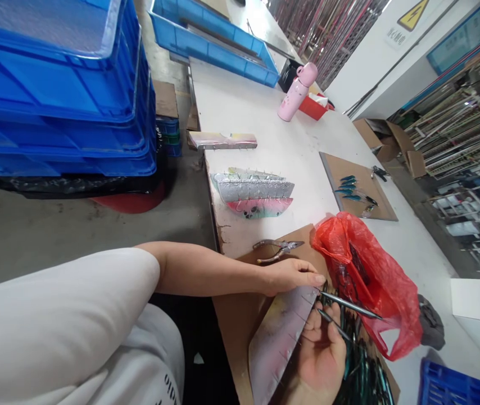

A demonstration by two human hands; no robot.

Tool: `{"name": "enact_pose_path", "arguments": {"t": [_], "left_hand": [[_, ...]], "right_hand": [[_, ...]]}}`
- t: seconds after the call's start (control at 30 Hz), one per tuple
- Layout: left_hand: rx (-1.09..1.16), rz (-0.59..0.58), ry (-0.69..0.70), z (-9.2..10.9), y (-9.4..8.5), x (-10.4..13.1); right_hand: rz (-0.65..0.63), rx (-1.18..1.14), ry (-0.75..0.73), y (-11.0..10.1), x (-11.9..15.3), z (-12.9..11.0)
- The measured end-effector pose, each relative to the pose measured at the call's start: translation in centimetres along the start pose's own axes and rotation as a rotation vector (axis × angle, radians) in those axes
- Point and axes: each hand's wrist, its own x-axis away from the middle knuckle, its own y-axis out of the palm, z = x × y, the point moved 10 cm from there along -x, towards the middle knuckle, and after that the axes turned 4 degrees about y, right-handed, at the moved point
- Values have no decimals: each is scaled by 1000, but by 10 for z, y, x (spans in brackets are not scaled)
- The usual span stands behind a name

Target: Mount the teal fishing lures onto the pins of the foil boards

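Note:
My left hand (293, 275) is closed at the top corner of a pink-and-grey painted board (282, 337) edged with small wire hooks. From its fingertips a slim dark rod-like piece (352, 305) points right. Below, my right hand (320, 349) is palm up with fingers curled beside the board's hooked edge, and a second slim dark piece (335, 325) lies across its fingers. Many dark green slim pieces (362, 365) are heaped on the brown cardboard (240, 332) to the right. Pliers (279, 249) rest above my left hand.
A red plastic bag (375, 281) lies beside the heap. Further off are several painted hooked strips (259, 191), a board with teal pieces (358, 188), a pink bottle (298, 91) and a light blue tray (214, 48). Stacked blue crates (58, 84) stand left, a blue basket (454, 385) lower right.

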Motion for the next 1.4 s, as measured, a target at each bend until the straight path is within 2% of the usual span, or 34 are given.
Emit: {"name": "enact_pose_path", "arguments": {"t": [0.1,0.27,0.37,0.57,0.73,0.87,1.0,1.2,1.4], "left_hand": [[20,-9,-5,-2,1,-1],[1,-10,16,0,-1,-1],[0,-6,15,0,-2,-2],[18,-19,18,-2,-1,-3],[10,-19,17,-3,-2,-2],[13,-15,9,-3,-2,-2],[-19,-6,15,-4,-4,-3],[-83,6,37,-2,-6,-3],[-62,32,59,0,-6,-2]], "right_hand": [[-21,22,-10,-1,-2,0],[56,-39,82,-4,-1,7],[60,-41,105,-2,-1,8],[5,17,44,1,-2,4],[0,15,51,-1,-5,6],[-45,64,4,3,-4,1],[12,64,-23,5,6,-7],[6,241,-286,20,23,-39],[27,248,-284,21,22,-39]]}}
